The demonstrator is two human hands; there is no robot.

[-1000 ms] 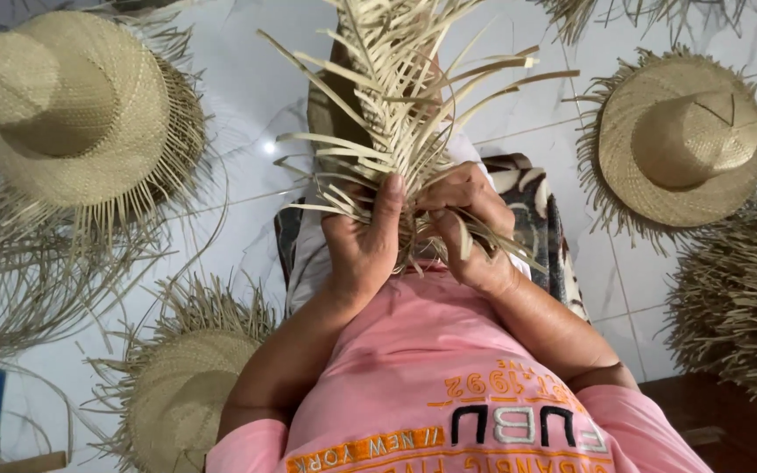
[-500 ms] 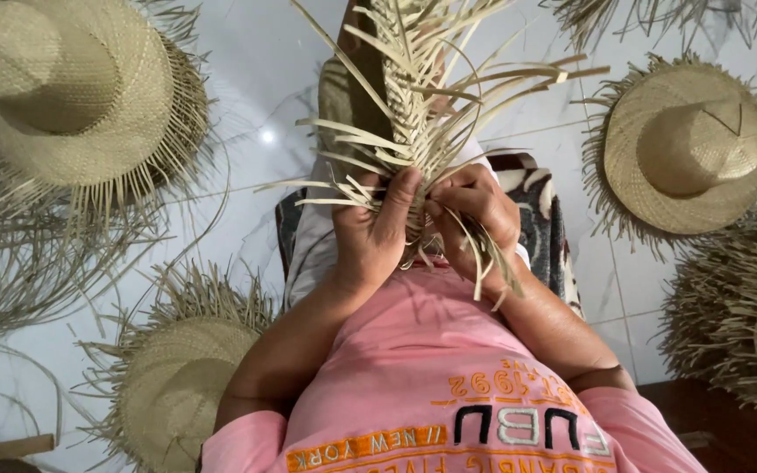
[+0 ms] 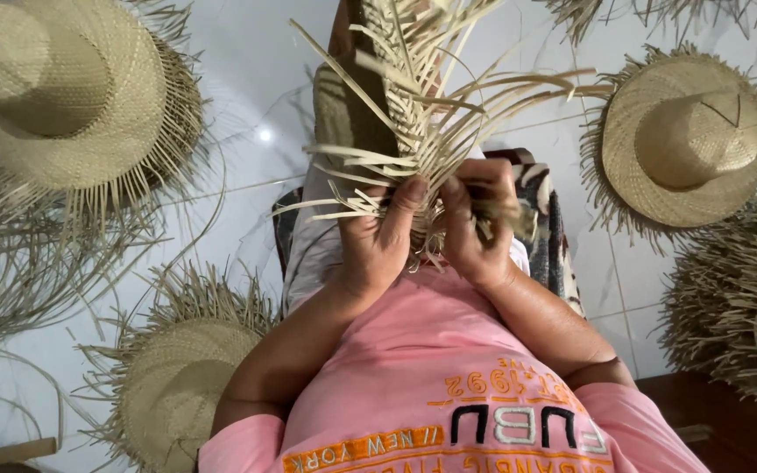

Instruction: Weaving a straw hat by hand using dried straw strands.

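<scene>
White tile floor w/ hats; both hands' fingers [image 3: 410, 194] pinch upright half-woven hat [image 3: 378, 105], strands fanning right.

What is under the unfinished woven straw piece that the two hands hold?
Under the woven straw piece lie the person's lap in pale cloth and a patterned seat edge, then white floor tiles. The hands and strips cover the rest.

The half-woven piece [image 3: 396, 114] is pale dry straw, matt, its loose flat strips stiff and fibrous. The finished hat at upper left [image 3: 63, 96] and the hat at right [image 3: 685, 136] show tightly plaited straw, rough-textured, with frayed unfinished brims. The floor [image 3: 247, 79] is white glazed tile, glossy, carrying a light reflection. The pink shirt [image 3: 431, 368] is soft matt cloth with printed lettering
</scene>
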